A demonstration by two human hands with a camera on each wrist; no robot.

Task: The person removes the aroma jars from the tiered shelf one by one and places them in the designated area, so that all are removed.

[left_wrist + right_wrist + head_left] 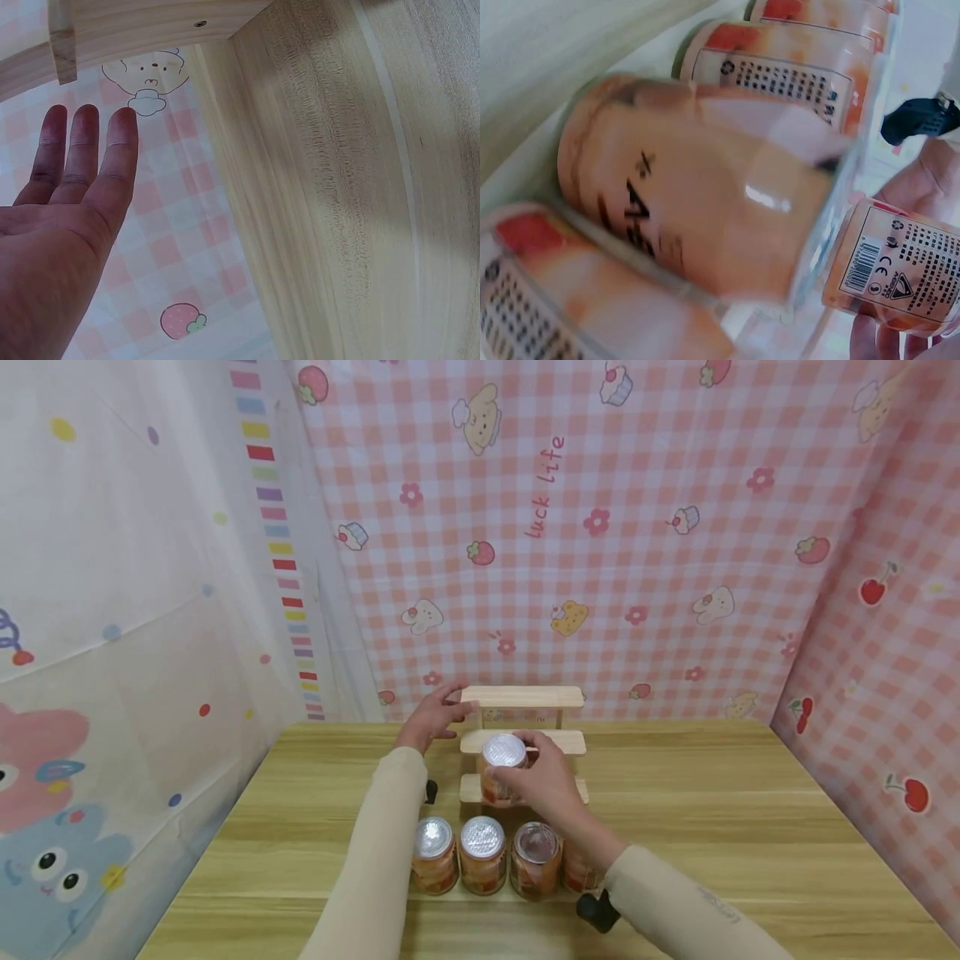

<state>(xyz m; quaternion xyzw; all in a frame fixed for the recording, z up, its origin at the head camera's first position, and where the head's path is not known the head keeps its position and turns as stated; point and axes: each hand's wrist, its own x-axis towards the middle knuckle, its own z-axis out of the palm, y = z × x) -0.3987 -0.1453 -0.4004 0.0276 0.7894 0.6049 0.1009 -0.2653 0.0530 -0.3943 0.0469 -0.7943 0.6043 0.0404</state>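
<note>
In the head view my right hand [542,773] grips a peach-coloured can [501,781] with a silver foil-like lid, upright in front of a small three-tier wooden stand [525,697]. The same can [900,266] appears at the right of the right wrist view, its barcode label showing. My left hand [435,717] is at the stand's upper left corner, fingers extended; whether it touches the wood is hard to tell. The left wrist view shows straight fingers of the left hand [82,187] below a wooden board [150,30]. Nothing is in that hand.
Several matching cans [483,860] stand in a row on the wood-grain table [720,827] before the stand; my right forearm partly hides the rightmost. Large and close in the right wrist view is one can [705,195]. A pink checked cloth [585,568] hangs behind the table.
</note>
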